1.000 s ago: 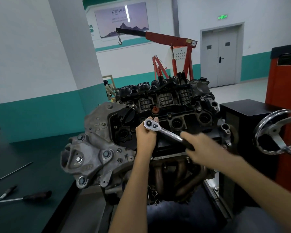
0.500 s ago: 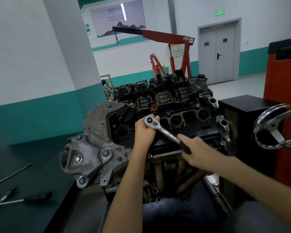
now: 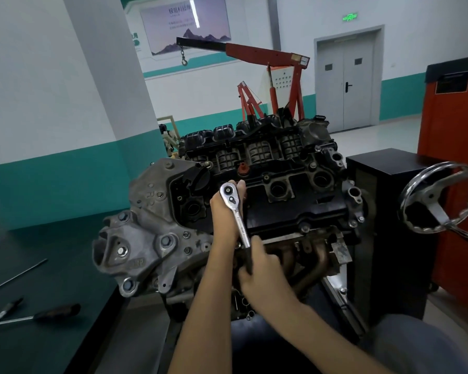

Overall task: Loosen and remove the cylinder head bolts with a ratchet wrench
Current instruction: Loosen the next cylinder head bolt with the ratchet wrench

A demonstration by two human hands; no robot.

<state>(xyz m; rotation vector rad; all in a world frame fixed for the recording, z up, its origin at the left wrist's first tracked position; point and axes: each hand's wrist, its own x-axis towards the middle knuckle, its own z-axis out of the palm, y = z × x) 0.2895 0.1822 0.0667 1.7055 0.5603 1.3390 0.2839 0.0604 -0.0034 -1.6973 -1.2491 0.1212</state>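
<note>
The polished chrome ratchet wrench [image 3: 237,215], round-headed with a black grip, slants down from the black plastic cylinder head cover [image 3: 295,209] of the grimy grey metal engine [image 3: 146,230]. The left hand [image 3: 223,211] curls round its head. The right hand [image 3: 260,268], nearer the person, clasps the grip.

Ratchet [image 3: 234,209]: polished chrome metal, glossy, matt black grip; valve cover [image 3: 289,195] — matt black plastic; timing cover [image 3: 152,201] — rough, dull cast metal; handwheel [image 3: 441,198]: shiny chrome; manifold [image 3: 308,255]: rusty, tarnished metal.
</note>
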